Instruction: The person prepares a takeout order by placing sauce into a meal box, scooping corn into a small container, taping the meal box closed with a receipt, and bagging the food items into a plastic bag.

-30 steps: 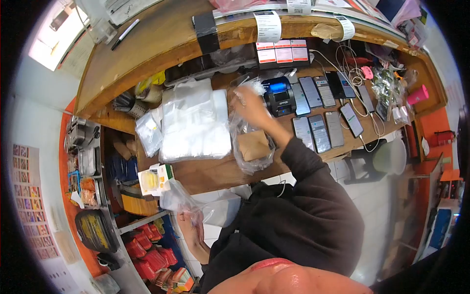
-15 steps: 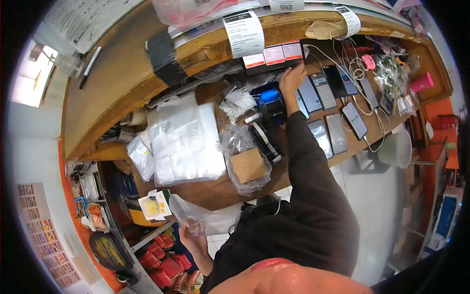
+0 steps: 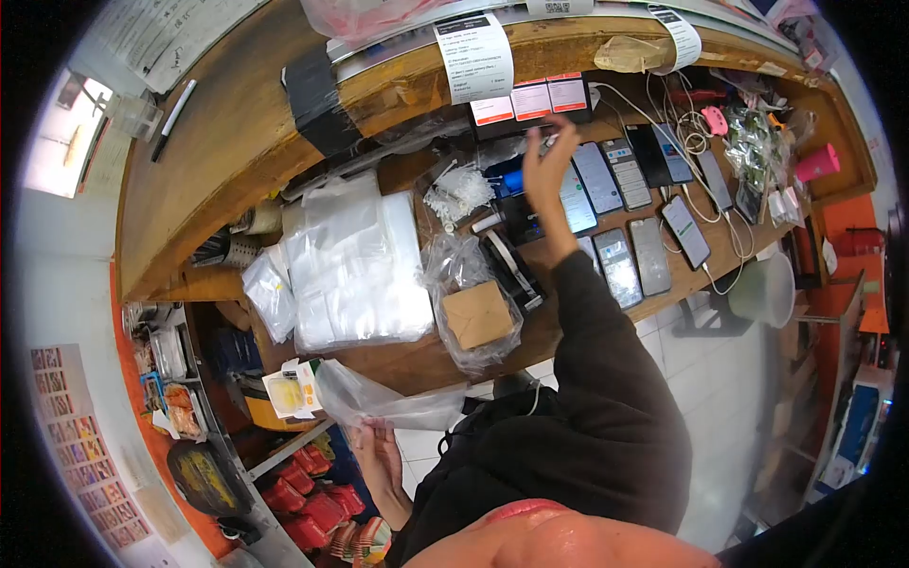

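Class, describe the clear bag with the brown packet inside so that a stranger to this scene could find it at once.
Start at the wooden counter and its big stack of clear plastic sheets. Just right of that stack, near the counter's front edge, lies a crumpled clear bag. Unlike the other plastic here, it holds a flat brown packet.

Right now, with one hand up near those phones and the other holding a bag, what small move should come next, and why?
Probably bring the raised right hand back to the clear plastic bag that the left hand holds below the wooden counter: the right hand holds nothing, and one hand alone pinches the limp bag.
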Demonstrator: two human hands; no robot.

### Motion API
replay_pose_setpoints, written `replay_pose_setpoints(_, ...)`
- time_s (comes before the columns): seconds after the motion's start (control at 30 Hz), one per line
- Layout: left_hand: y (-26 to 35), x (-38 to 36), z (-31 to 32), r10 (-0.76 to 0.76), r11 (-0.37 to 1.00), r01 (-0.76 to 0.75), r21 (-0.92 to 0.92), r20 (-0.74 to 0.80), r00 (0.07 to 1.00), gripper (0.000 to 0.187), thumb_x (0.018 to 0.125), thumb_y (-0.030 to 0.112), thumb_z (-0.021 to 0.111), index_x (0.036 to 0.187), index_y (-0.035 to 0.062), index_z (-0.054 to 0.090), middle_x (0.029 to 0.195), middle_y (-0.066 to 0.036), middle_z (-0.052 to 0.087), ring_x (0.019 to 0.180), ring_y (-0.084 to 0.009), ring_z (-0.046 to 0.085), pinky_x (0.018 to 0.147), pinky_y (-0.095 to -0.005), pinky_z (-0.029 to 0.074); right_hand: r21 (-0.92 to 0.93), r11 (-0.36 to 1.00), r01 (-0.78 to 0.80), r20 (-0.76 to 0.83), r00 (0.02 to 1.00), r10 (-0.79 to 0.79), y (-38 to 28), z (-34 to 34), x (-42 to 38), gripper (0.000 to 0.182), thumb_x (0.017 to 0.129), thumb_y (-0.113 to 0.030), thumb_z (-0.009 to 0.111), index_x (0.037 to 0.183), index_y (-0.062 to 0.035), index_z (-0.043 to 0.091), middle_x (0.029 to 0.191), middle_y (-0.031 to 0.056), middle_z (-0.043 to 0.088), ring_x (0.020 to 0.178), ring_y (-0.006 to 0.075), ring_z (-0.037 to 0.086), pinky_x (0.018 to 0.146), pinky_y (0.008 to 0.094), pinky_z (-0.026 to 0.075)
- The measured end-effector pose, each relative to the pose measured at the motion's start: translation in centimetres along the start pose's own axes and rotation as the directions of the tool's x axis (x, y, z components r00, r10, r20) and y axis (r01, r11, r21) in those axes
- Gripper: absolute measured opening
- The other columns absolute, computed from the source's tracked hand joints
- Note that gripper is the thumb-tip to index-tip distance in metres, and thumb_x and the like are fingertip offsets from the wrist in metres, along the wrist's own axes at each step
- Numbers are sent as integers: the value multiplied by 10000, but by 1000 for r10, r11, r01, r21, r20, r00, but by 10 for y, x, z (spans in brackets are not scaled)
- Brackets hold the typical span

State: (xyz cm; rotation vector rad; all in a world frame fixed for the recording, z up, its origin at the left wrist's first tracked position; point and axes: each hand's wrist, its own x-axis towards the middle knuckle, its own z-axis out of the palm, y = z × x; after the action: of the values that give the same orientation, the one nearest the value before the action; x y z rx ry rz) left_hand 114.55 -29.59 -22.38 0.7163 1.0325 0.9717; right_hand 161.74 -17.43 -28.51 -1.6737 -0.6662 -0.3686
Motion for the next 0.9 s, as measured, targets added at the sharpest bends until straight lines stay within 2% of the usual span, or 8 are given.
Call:
replay_pose_setpoints(0.1, -7, -4, 7, -49, 928, -6, -373, -138, 989, 283, 885, 186, 642, 1112, 62, 526, 990, -21, 595, 954, -155, 577, 892, -311, 453, 358, 903, -237, 498, 867, 30, -106, -33, -69, 95, 856, -101, 581, 924, -35, 588, 728, 51, 561, 647, 136, 548, 599, 280, 461)
replay_pose_setpoints(0.2, -19, -1, -9, -13, 954, 35, -296, 77, 997, 289, 888, 243, 640, 1106, 79, 545, 964, -4, 601, 961, -144, 568, 879, -299, 445, 86, 563, -822, 996, 79, -37, -191, -90, -128, 173, 865, -208, 661, 823, -47, 616, 626, 3, 582, 506, 63, 512, 492, 222, 424)
replay_pose_setpoints(0.27, -15, -3, 11, -115, 979, 95, -182, -106, 988, 300, 886, 270, 644, 1095, 74, 555, 908, -5, 605, 889, -131, 577, 792, -283, 466, 141, 751, -645, 965, -81, -251, -210, -104, -163, 248, 872, -243, 665, 764, -27, 606, 612, 11, 585, 496, 75, 508, 472, 243, 404)
replay_pose_setpoints(0.53, -2, -21, -9, 31, 992, -41, 122, 86, 996, 269, 817, 222, 701, 990, 46, 596, 782, -11, 575, 720, -108, 546, 632, -268, 450, 463, 619, -634, 787, -28, -616, -194, -109, -220, 318, 863, -198, 588, 634, 1, 493, 520, 37, 441, 498, 96, 381, 470, 322, 320)
replay_pose_setpoints(0.63, 30, -11, -65, 628, 403, -404, 821, 72, 775, 27, 845, 7, 530, 832, -8, 548, 757, -8, 459, 706, -153, 440, 694, -258, 388, 463, 880, 104, 787, 407, -463, -174, -107, -148, 153, 794, -56, 534, 682, 3, 448, 583, 86, 463, 634, 214, 522, 601, 375, 404)
replay_pose_setpoints(0.77, 5, 4, -45, 665, 624, -531, 573, -33, 746, 121, 844, 26, 561, 880, 26, 445, 775, 5, 402, 728, -140, 408, 711, -266, 375, 459, 868, -189, 738, 625, -254, -220, -119, -197, 246, 718, -70, 615, 904, -18, 462, 736, 112, 516, 723, 286, 537, 682, 352, 441)
replay_pose_setpoints(0.8, -5, 10, -49, 656, 626, -555, 547, 15, 755, 166, 845, 38, 581, 900, 34, 425, 773, 7, 401, 728, -141, 403, 702, -277, 380, 226, 931, -286, 939, 319, -130, -231, -130, -212, 213, 739, -79, 627, 878, -14, 478, 785, 120, 545, 657, 293, 549, 627, 364, 447)
replay_pose_setpoints(0.9, -5, -21, -21, 615, 360, -583, 728, 285, 736, 277, 828, 51, 651, 735, 54, 390, 710, 18, 394, 669, -80, 375, 622, -202, 348, 339, 941, 21, 923, 186, -337, -208, -128, -251, 203, 767, -89, 641, 867, -8, 484, 808, 116, 558, 610, 271, 565, 588, 354, 448)
